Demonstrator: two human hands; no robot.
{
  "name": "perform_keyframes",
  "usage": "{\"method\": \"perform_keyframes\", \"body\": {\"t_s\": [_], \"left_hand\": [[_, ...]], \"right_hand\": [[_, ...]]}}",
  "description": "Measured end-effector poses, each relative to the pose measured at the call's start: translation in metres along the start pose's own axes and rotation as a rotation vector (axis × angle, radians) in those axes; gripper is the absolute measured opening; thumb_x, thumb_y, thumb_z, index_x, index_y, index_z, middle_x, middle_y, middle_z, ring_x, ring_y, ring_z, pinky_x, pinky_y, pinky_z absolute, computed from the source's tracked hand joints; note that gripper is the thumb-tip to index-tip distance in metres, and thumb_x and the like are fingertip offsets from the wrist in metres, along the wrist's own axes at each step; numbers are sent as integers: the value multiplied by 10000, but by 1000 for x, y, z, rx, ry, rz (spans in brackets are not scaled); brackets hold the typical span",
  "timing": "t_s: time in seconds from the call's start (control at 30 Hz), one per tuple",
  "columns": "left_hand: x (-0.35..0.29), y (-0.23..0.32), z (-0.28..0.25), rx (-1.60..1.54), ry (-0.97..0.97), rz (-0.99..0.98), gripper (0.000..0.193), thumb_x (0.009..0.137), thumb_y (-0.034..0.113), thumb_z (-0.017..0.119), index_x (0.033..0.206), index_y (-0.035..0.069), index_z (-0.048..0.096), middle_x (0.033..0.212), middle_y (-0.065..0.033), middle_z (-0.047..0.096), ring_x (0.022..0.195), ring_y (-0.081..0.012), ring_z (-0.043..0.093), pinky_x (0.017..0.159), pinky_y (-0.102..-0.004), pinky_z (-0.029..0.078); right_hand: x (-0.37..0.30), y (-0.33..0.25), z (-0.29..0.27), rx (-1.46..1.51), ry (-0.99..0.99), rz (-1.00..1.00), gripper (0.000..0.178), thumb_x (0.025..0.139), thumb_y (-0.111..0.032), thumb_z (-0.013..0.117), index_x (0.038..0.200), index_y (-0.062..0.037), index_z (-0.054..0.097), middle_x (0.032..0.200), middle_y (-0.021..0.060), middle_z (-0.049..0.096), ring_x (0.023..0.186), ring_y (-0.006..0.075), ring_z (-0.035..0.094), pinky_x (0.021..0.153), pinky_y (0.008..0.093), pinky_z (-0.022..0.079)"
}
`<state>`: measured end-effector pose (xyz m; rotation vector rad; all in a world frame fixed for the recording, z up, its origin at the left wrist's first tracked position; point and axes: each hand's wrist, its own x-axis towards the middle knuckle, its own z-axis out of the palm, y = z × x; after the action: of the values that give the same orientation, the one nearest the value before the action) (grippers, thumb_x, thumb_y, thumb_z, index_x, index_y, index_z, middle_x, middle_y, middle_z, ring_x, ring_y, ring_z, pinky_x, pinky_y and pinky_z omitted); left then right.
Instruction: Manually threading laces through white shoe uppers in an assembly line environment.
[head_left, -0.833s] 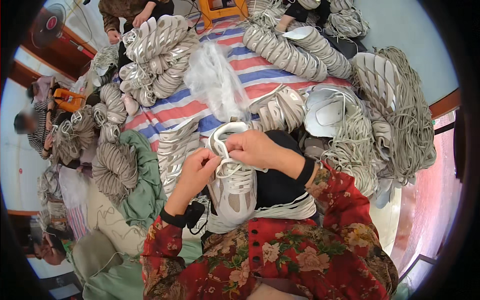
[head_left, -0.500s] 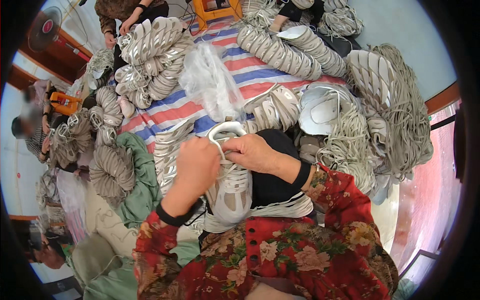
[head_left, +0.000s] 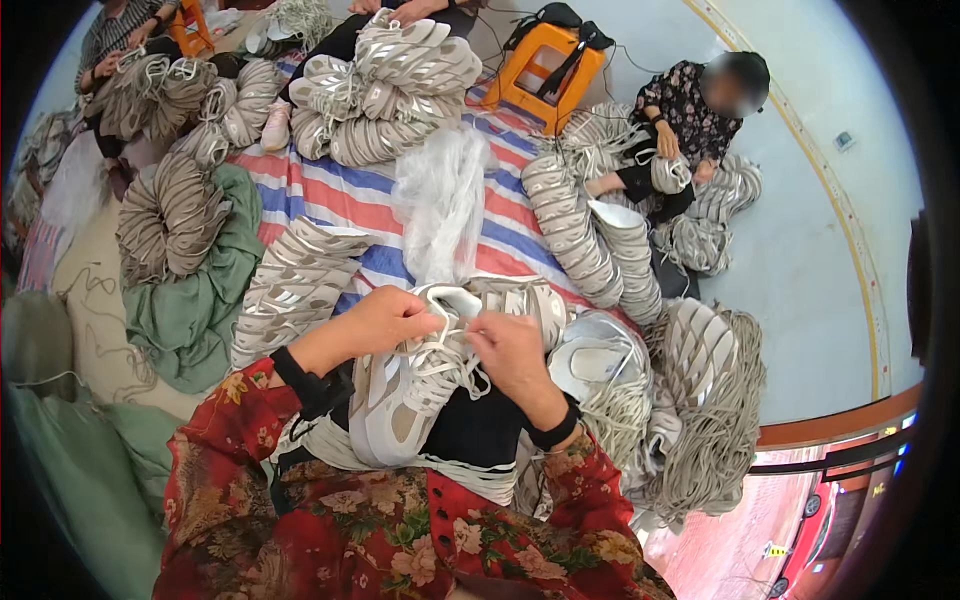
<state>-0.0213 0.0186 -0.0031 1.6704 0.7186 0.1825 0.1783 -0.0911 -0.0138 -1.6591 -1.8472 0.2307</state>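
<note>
A beige-and-white sneaker [head_left: 392,405] lies across my lap, its toe toward me and its collar away. Pale shoelaces [head_left: 436,355] hang in loose loops over its tongue. At the left of the collar, my left hand [head_left: 388,318] is closed in a pinch on the lace. My right hand [head_left: 510,358] is on the other side, fingers bent and pinched at the lace; its fingertips are partly blurred. Beneath the shoe is black cloth [head_left: 470,425], with a bundle of pale laces [head_left: 470,478] along my waist.
Stacked shoe uppers [head_left: 295,285] stand left of the shoe. More uppers with hanging laces [head_left: 705,410] are heaped at the right. Clear plastic [head_left: 440,200] lies on the striped sheet [head_left: 340,195]. Beyond are an orange stool [head_left: 545,75] and a seated person [head_left: 690,120] handling uppers.
The view has swung to the right. My hands, close together at the collar before, are now farther apart, with loose lace loops between them.
</note>
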Motion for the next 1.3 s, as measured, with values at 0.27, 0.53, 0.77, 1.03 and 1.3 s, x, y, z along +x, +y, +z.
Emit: {"method": "perform_keyframes", "body": {"t_s": [0.27,0.53,0.77,1.03,1.3], "left_hand": [[7,-7,14,-123,-10,17,317,885,298,617,701,40,633,630,52,513,592,-41,420,515,-226,336],[10,-16,-7,-311,-43,-102,289,849,263,598,646,57,584,615,38,479,577,-57,400,540,-223,312],[-5,-17,-33,-446,49,-54,213,904,217,528,897,46,654,743,16,557,623,-48,453,577,-195,361],[3,-6,-38,-124,90,-209,314,859,204,614,1104,6,619,933,-20,630,835,-100,573,729,-249,465],[-21,-94,-72,-894,24,-38,437,889,208,546,1276,11,497,1159,-123,597,1011,-226,612,903,-314,495]], "right_hand": [[-61,82,-25,-160,-44,445,103,782,-178,680,781,-84,638,680,85,635,646,282,627,616,363,461],[-54,50,-12,2,123,381,82,840,-101,598,886,-38,625,845,143,615,806,320,595,722,381,470],[-55,4,-21,109,63,229,156,848,-108,589,983,-45,635,981,130,638,959,310,577,860,368,445],[-47,-34,5,404,-40,92,332,831,2,546,1164,-7,547,1143,163,584,939,308,595,808,339,482],[-59,-30,17,964,-182,591,337,939,-95,492,1273,-42,498,1168,53,578,888,109,604,712,237,500]]}}
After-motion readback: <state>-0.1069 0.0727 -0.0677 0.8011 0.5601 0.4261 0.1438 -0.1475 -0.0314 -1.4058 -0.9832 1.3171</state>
